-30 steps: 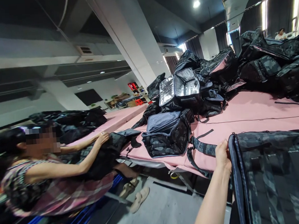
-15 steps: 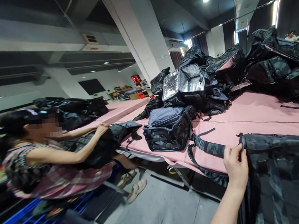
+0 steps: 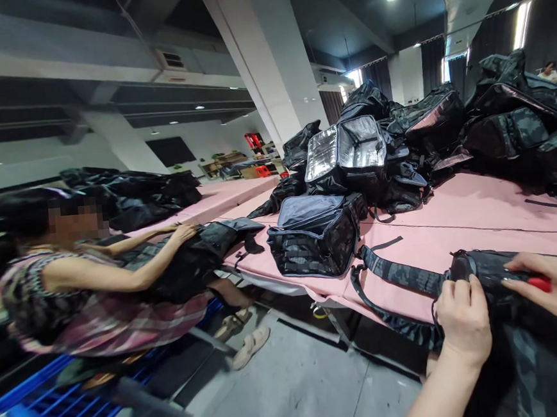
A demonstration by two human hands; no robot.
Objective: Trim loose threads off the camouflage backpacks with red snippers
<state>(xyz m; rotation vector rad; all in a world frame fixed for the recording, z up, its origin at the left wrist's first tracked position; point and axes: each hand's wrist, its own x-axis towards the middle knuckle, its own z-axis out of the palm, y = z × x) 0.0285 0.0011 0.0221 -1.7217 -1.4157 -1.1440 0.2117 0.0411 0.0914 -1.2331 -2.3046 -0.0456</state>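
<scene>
At the lower right, a dark camouflage backpack (image 3: 541, 355) lies over the pink table's edge. My left hand (image 3: 465, 322) is closed on the bag's corner edge, fingers pinched. Further right, my right hand (image 3: 554, 283) rests at the bag's upper side, fingers bent round a small red-handled tool (image 3: 540, 284), most of which is hidden in the palm. A camouflage strap (image 3: 404, 276) runs left from the bag across the table.
An open-topped camouflage bag (image 3: 312, 241) stands mid-table. Behind it are a silver-lined bag (image 3: 360, 144) and piled bags (image 3: 503, 126). A seated person (image 3: 82, 282) handles another bag at left. A blue cart (image 3: 57, 406) stands lower left.
My right hand has come into view at the right with the red-handled tool. My left hand has shifted slightly right and down, still gripping the bag's edge. The bag's upper part has folded over.
</scene>
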